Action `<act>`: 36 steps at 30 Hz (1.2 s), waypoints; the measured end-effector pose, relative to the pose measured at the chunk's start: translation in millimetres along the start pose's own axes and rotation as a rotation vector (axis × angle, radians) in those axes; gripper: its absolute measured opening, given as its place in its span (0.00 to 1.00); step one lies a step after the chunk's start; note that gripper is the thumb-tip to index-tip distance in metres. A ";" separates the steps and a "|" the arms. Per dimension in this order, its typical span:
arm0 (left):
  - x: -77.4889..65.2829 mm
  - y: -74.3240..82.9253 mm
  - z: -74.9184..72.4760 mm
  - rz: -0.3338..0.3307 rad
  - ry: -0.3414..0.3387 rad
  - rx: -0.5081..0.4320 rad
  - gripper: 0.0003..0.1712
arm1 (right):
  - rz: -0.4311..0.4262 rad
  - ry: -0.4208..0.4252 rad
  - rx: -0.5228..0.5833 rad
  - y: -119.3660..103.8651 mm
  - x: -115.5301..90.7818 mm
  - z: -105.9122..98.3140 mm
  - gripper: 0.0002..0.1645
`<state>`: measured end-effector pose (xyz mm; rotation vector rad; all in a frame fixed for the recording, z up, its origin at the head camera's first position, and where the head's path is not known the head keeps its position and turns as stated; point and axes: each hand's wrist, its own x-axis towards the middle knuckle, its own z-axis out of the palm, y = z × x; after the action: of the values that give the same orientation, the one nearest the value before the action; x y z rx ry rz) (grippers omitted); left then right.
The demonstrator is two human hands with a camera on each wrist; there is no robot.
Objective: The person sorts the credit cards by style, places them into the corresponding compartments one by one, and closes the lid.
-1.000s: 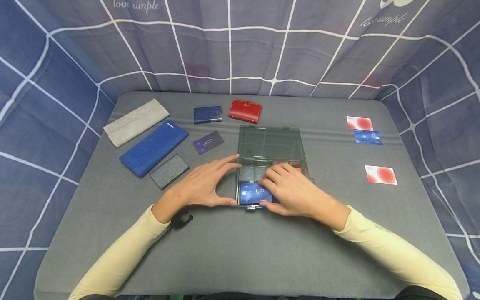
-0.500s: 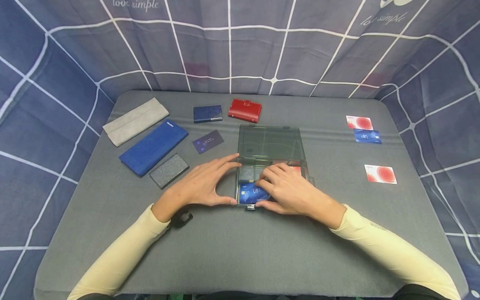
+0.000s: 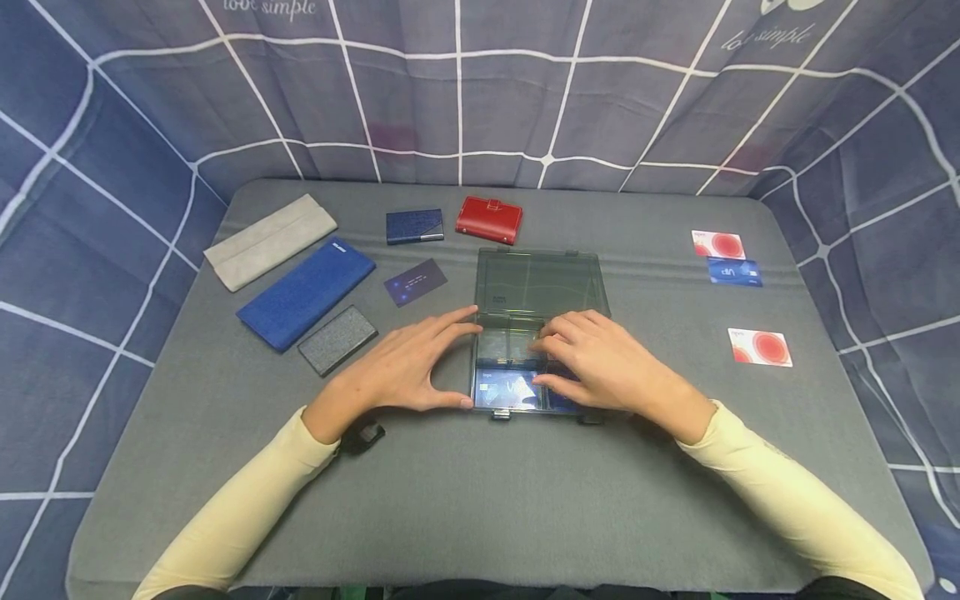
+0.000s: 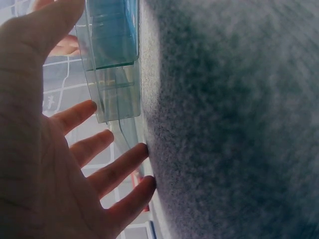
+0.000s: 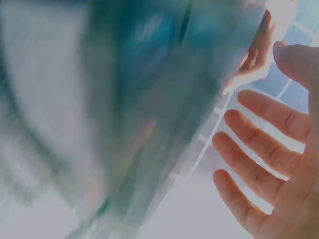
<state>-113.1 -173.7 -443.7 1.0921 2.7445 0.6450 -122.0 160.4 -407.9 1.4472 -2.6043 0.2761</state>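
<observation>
A clear grey-green compartment box lies on the table with its lid folded back. A blue VIP card sits in its front left compartment. My left hand is spread at the box's left side, thumb and fingertips at the wall. In the left wrist view, the fingers are straight and hold nothing beside the box wall. My right hand hovers over the right half of the box and hides much of it. In the right wrist view, its fingers are spread and nothing is between them.
To the left lie a beige wallet, a blue long wallet, a grey card case and a dark card. Behind are a navy case and red wallet. Red-white cards and a blue card lie right.
My right hand has drawn back from the blue VIP card toward the right, leaving the card in the front left compartment. My left hand stays at the box's left side.
</observation>
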 end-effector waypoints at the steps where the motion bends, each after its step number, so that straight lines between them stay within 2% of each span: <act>1: -0.2 0.0 -0.1 0.000 0.000 0.001 0.60 | 0.015 0.004 0.014 4.9 -1.8 -1.8 0.25; 6: -0.7 0.6 -0.5 -0.003 -0.004 0.008 0.60 | 0.100 0.040 0.060 34.5 -14.0 -9.3 0.22; 14: -0.8 0.6 -0.7 -0.003 -0.009 0.002 0.60 | 0.300 0.098 0.109 83.8 -40.0 -18.6 0.24; 20: -0.5 0.8 -0.3 -0.003 -0.006 0.001 0.60 | 0.419 0.087 0.127 113.4 -59.8 -23.9 0.25; 27: -0.5 0.5 0.4 -0.011 -0.015 0.008 0.60 | 0.505 0.096 0.171 151.3 -83.9 -25.0 0.23; 36: -0.9 1.3 0.6 -0.017 -0.014 0.005 0.59 | 0.652 0.124 0.212 192.5 -117.3 -33.2 0.28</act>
<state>-111.5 -173.3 -443.7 1.0686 2.7425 0.6263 -223.1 364.3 -418.0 0.5452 -2.9220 0.7022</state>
